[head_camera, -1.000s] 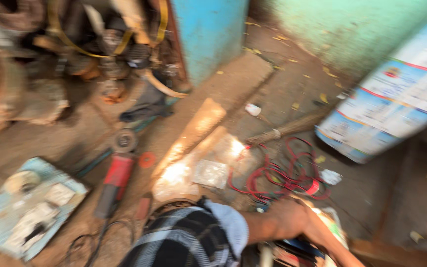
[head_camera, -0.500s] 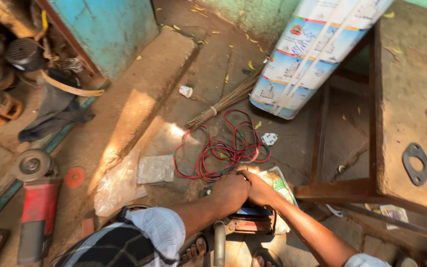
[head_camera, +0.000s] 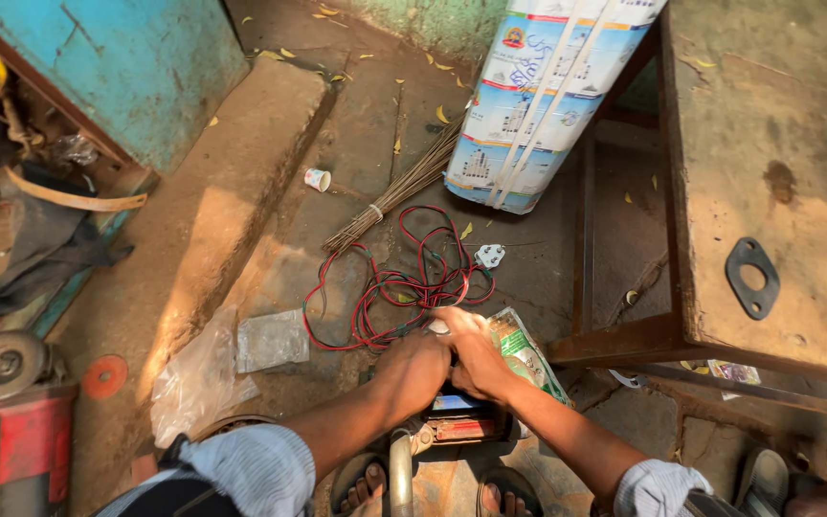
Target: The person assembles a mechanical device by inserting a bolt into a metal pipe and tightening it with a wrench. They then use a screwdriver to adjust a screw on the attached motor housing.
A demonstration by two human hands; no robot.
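Red-and-black machine (head_camera: pixel 461 421) sits on the floor right between our sandalled feet, mostly hidden under our hands, so we cannot make out its full shape. Our left hand (head_camera: pixel 413 369) presses down on top of it with the fingers curled shut, though what exactly that grip holds is covered. Our right hand (head_camera: pixel 476 354) lies just beside the left, touching it, fingers closed together over the same spot; again we cannot tell what is pinched beneath. A grey metal tube (head_camera: pixel 400 474) rises toward us from the machine's near side. Just beyond our knuckles a tangle of red and black wire (head_camera: pixel 399 282) sprawls across the concrete floor (head_camera: pixel 356 124), and a small white plug (head_camera: pixel 489 255) lies at its far right edge. A green printed packet (head_camera: pixel 524 349) rests under the right hand's outer side. Farther out, a bundle of thin sticks (head_camera: pixel 404 191) lies slanted toward a tall printed sack (head_camera: pixel 543 96) leaning against a rusty metal counter (head_camera: pixel 768 144), which carries a dark flat gasket (head_camera: pixel 751 278). To our left we see a crumpled clear plastic bag (head_camera: pixel 203 373), an orange disc (head_camera: pixel 105 375) and a red angle grinder (head_camera: pixel 26 421).
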